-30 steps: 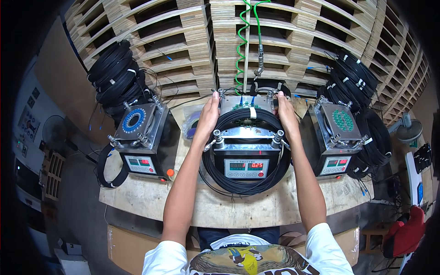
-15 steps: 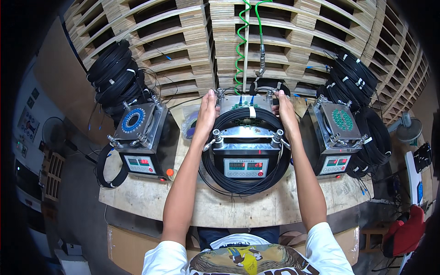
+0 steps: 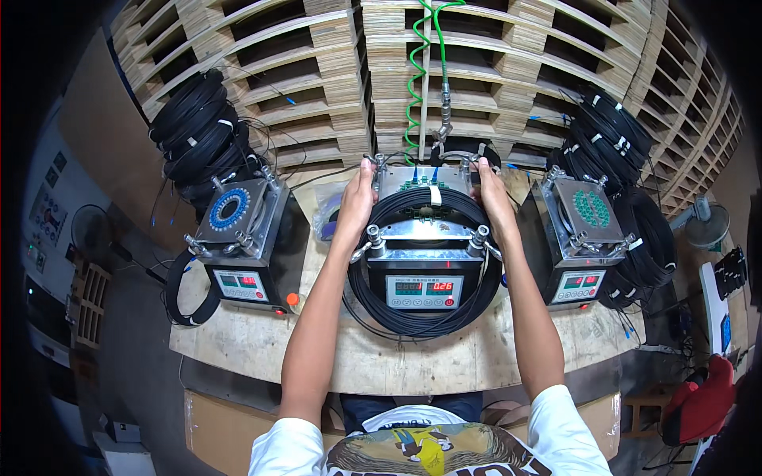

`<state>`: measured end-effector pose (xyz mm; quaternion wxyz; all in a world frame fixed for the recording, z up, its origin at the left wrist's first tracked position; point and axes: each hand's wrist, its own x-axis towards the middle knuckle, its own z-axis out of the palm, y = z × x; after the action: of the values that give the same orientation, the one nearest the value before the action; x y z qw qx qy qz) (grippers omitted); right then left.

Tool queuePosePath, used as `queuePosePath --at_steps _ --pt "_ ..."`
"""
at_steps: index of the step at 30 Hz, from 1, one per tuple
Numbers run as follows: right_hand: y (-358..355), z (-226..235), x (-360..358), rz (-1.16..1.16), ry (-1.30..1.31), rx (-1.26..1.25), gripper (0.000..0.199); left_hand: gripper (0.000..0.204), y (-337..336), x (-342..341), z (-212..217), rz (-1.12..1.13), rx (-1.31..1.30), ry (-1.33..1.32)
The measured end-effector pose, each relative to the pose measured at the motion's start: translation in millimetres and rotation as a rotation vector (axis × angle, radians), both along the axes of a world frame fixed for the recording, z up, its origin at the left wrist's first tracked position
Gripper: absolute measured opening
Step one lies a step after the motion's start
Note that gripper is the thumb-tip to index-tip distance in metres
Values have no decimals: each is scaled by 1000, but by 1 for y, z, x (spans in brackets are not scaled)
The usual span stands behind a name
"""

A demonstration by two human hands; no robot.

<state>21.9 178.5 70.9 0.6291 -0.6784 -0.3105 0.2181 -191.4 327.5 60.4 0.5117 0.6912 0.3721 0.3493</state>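
Observation:
In front of me stands a box-shaped bench machine (image 3: pixel 425 254) with a lit digital panel and silver clamp posts at its corners. Green connectors (image 3: pixel 418 214) sit in its metal top plate. A large coil of thin black cable (image 3: pixel 476 305), tied with a white band, hangs around the machine's front. My left hand (image 3: pixel 357 198) closes at the rear left corner, thumb up against a metal clamp lever. At the rear right corner, my right hand (image 3: pixel 492 198) closes the same way on the other lever. Parts of the fingers are hidden behind the corners.
Similar machines stand left (image 3: pixel 238 230) and right (image 3: pixel 583 230), with blue and green connectors. Black cable coils are stacked behind them (image 3: pixel 194 131) (image 3: pixel 607 131). A green air hose with a metal nozzle (image 3: pixel 444 123) hangs before wooden pallets (image 3: pixel 337 71). An orange cap (image 3: pixel 293 299) is on the table.
Both rear clamp levers now show raised above the plate, between my hands. The hanging nozzle has swung slightly left, and the machine's red display reading has changed. My hands have barely moved.

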Motion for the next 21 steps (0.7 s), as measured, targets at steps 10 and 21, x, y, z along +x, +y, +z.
queuePosePath --at_steps 10,21 --pt "-2 -4 4 -11 18 28 66 79 -5 4 3 -7 48 -7" --pt "0 -7 8 32 126 9 79 85 -4 0 2 18 -61 -105"
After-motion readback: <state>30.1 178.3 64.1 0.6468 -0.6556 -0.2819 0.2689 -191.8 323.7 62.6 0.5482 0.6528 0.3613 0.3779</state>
